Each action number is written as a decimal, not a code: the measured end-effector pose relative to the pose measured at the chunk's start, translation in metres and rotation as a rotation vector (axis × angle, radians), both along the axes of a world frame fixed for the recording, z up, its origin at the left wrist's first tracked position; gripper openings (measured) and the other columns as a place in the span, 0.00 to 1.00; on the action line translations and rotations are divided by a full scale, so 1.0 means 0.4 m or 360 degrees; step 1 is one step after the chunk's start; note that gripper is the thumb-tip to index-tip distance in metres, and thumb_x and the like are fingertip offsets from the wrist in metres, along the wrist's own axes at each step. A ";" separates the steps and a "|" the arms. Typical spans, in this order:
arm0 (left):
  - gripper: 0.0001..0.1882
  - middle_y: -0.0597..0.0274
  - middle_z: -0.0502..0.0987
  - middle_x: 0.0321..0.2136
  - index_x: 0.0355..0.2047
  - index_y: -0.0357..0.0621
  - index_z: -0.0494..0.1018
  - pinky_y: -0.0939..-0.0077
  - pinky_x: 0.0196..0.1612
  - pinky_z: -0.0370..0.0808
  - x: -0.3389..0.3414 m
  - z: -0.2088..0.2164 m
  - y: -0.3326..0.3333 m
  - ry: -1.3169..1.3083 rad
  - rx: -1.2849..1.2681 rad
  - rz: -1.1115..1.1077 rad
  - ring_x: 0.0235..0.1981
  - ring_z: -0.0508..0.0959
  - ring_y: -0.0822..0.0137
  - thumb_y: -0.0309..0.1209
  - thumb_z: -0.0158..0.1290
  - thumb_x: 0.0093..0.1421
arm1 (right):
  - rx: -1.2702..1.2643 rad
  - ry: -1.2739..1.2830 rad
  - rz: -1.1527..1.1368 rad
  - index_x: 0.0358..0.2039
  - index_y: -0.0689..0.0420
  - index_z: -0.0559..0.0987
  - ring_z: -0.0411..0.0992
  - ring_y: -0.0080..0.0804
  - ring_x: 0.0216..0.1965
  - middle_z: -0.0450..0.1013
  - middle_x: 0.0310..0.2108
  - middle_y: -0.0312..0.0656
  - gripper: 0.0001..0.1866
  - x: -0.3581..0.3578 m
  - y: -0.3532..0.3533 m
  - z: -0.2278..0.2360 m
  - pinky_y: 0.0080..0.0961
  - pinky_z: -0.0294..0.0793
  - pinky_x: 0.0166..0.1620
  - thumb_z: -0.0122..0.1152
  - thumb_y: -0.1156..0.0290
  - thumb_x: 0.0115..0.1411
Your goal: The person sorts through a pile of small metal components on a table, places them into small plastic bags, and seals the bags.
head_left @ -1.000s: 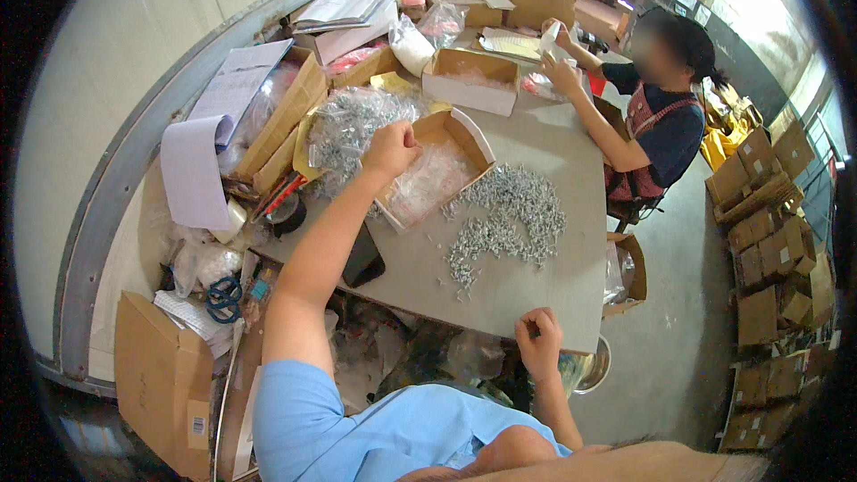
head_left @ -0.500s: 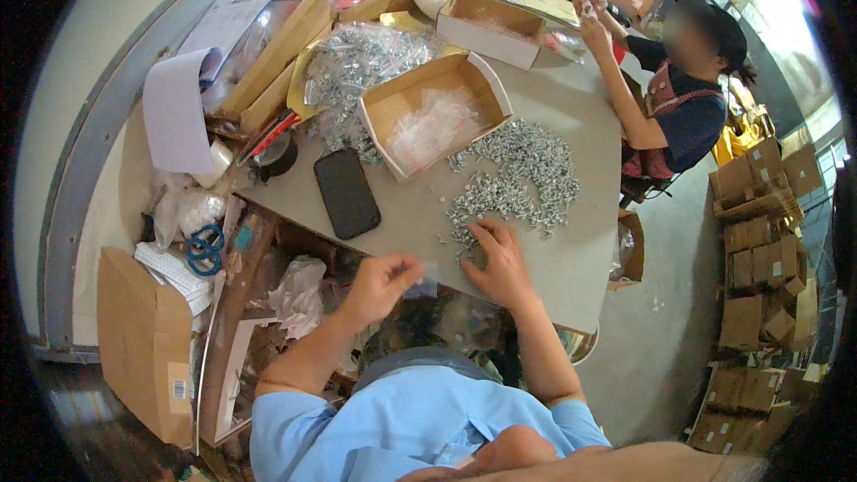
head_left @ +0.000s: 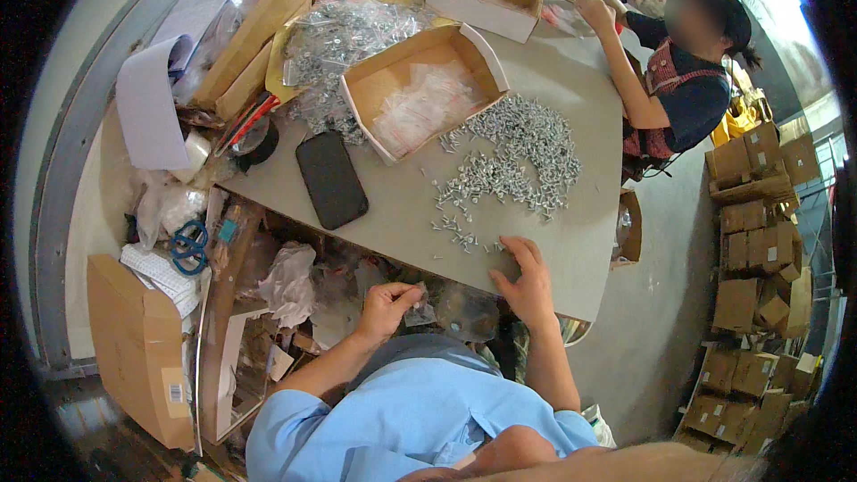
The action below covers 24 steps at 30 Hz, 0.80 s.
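My left hand is just off the table's near edge, thumb and fingers pinched on a small clear plastic bag. At the front of the tabletop, my right hand rests with its fingers stretched and apart, holding nothing I can see. Its fingertips are close to a few stray screws at the near edge of a spread heap of small silvery screws. Behind the heap on the left stands an open cardboard box with flat clear bags inside.
A black phone lies left of the screws. Filled bags of hardware are piled behind it. Blue-handled scissors lie at the left. Across the table's far right, a co-worker sits with raised hands. Stacked cartons line the right side.
My right hand has drawn back toward me, away from the heap, its fingers now straighter. My left hand, with the small bag, has lowered toward my body. The view has shifted slightly.
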<state>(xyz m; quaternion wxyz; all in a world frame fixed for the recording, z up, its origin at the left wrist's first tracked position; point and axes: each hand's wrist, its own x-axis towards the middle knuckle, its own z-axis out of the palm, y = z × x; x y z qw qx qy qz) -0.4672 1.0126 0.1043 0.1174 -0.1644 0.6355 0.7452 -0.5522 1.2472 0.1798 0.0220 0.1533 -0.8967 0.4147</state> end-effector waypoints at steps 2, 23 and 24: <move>0.07 0.65 0.77 0.23 0.28 0.38 0.78 0.84 0.30 0.70 0.000 -0.032 0.001 0.0020 0.0091 -0.0002 0.24 0.72 0.78 0.30 0.57 0.55 | -0.0006 0.0022 -0.0018 0.47 0.57 0.72 0.68 0.45 0.46 0.68 0.46 0.48 0.27 -0.002 -0.003 0.001 0.32 0.70 0.47 0.65 0.77 0.42; 0.14 0.54 0.79 0.29 0.32 0.33 0.73 0.72 0.32 0.73 0.012 -0.119 0.039 -0.0083 -0.0374 -0.1122 0.29 0.77 0.66 0.30 0.62 0.50 | 0.0362 0.0319 0.0021 0.33 0.57 0.76 0.69 0.45 0.39 0.71 0.35 0.44 0.09 -0.031 -0.070 -0.005 0.37 0.71 0.41 0.60 0.74 0.49; 0.14 0.55 0.79 0.29 0.33 0.33 0.73 0.72 0.34 0.73 0.022 -0.159 0.048 -0.0007 -0.0270 -0.1187 0.30 0.77 0.67 0.31 0.61 0.50 | 0.0367 0.0323 0.0016 0.32 0.57 0.76 0.69 0.45 0.39 0.71 0.35 0.44 0.08 -0.024 -0.072 -0.003 0.37 0.71 0.40 0.60 0.74 0.49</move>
